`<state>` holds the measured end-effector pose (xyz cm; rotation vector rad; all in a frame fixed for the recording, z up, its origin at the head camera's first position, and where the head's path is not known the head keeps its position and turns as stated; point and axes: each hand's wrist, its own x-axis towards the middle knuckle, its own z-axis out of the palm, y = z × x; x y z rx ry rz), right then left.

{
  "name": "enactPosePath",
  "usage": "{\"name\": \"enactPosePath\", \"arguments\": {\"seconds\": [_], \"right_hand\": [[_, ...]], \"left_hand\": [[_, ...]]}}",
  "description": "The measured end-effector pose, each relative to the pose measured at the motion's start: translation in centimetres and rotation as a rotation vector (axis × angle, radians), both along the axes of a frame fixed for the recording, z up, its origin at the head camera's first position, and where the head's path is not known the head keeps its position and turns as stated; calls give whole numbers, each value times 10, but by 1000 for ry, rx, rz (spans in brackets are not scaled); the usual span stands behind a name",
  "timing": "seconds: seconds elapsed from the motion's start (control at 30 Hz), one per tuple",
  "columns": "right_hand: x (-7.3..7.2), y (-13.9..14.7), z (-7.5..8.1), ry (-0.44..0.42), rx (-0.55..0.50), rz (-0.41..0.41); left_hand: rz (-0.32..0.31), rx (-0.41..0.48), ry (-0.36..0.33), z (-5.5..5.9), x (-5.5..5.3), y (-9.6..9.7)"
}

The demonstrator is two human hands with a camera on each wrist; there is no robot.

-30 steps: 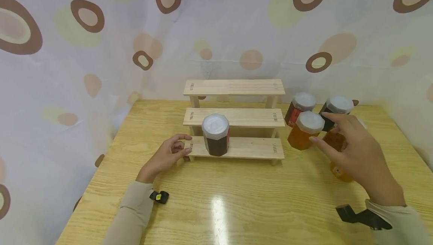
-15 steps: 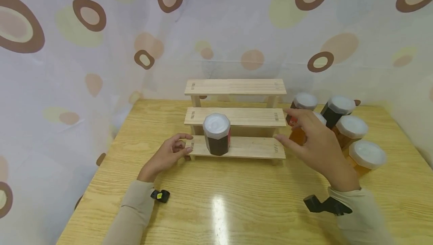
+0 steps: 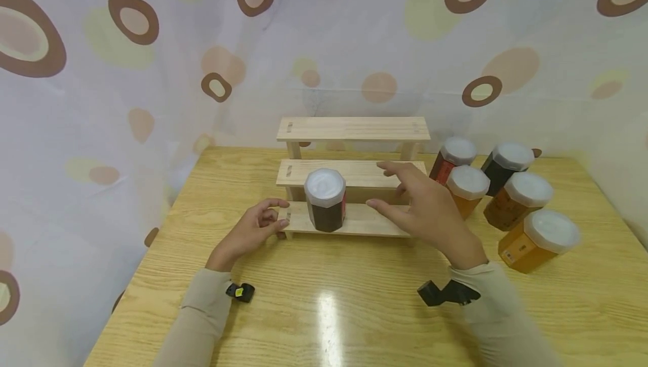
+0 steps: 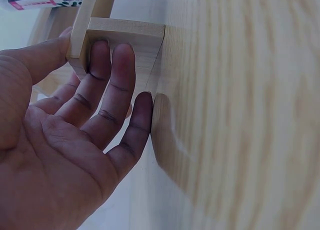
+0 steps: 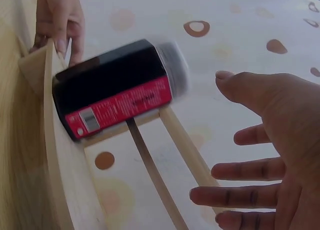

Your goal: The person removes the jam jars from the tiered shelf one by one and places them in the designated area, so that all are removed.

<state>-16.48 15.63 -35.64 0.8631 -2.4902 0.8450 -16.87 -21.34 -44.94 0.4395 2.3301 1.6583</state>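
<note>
A three-tier wooden shelf (image 3: 352, 128) stands on the table. On its lowest tier, left of the middle, a dark jar (image 3: 326, 204) with a white lid and red label stands upright. My left hand (image 3: 251, 235) holds the left end of that lowest tier. In the left wrist view the thumb (image 4: 47, 57) lies on one side of the plank and curled fingers (image 4: 122, 65) on the other. My right hand (image 3: 425, 209) hovers over the shelf's right part, thumb and fingers spread with nothing between them. The right wrist view shows it apart from the jar (image 5: 115, 87).
Several more jars stand at the right of the shelf: a red-labelled jar (image 3: 452, 159), a dark jar (image 3: 506, 167), and amber jars (image 3: 538, 243) with white lids. A patterned cloth (image 3: 324, 40) hangs behind the wooden table (image 3: 283, 310).
My right hand has moved left from above the jars on the right to over the shelf, passing in front of the amber jar. My left hand and the jar on the shelf stay put.
</note>
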Motion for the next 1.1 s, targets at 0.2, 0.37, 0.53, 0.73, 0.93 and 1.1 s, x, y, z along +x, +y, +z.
{"name": "enactPosePath", "arguments": {"seconds": [0.2, 0.37, 0.53, 0.73, 0.93, 1.1], "right_hand": [[-4, -24, -2, -41, -17, 63], [-5, -39, -1, -35, -9, 59], [-4, -57, 0, -72, 42, 26], [-3, -80, -2, -95, 107, 10], [-4, -92, -6, -51, 142, -31], [-6, -97, -11, -7, 172, -52]], "left_hand": [[1, 13, 5, 1, 1, 1], [2, 8, 15, 0, 0, 2], [10, 1, 9, -2, 0, 1], [9, 9, 4, -2, 1, 1], [5, 14, -2, -1, 0, 0], [1, 14, -9, 0, 1, 1]]}}
